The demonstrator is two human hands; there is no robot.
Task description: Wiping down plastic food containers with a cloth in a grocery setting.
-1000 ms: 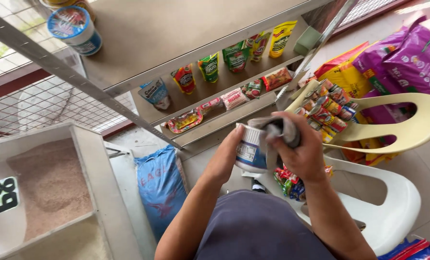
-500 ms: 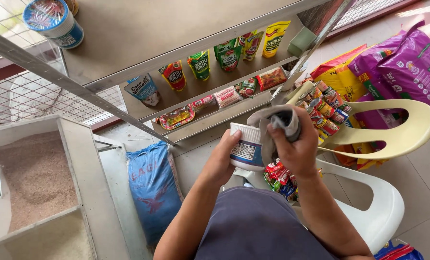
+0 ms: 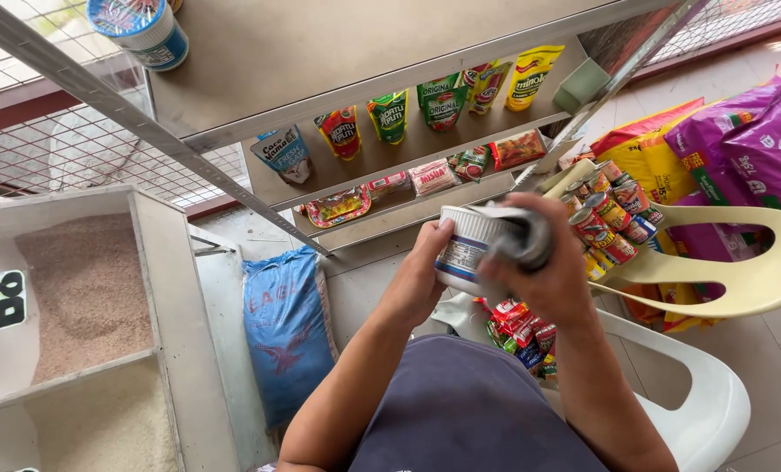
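The left hand (image 3: 427,278) grips a white tub (image 3: 462,251) with a printed label, held at chest height in front of the metal shelves (image 3: 320,61). Its fingers (image 3: 443,229) are curled round the left side of the tub, with the fingertips reaching up to the ribbed rim; the grasp is firm and closed on the tub. The right hand (image 3: 555,271) is closed round a grey cloth (image 3: 523,234), which is bunched in the fist and pressed against the right end of the tub. The fingers of that hand are folded tight over the cloth, and their tips are hidden from view. Both forearms rise from the lower edge of the frame, above a dark blue shirt. Directly behind the tub, a lower shelf carries a row of sauce pouches (image 3: 388,115) standing upright. To the right, stacked tins (image 3: 607,217) lie just beside the right hand, resting on a yellow plastic chair (image 3: 740,280). A white plastic chair (image 3: 696,411) stands below it. A blue sack (image 3: 287,328) leans on the floor to the left, near a bin of rice (image 3: 84,288).
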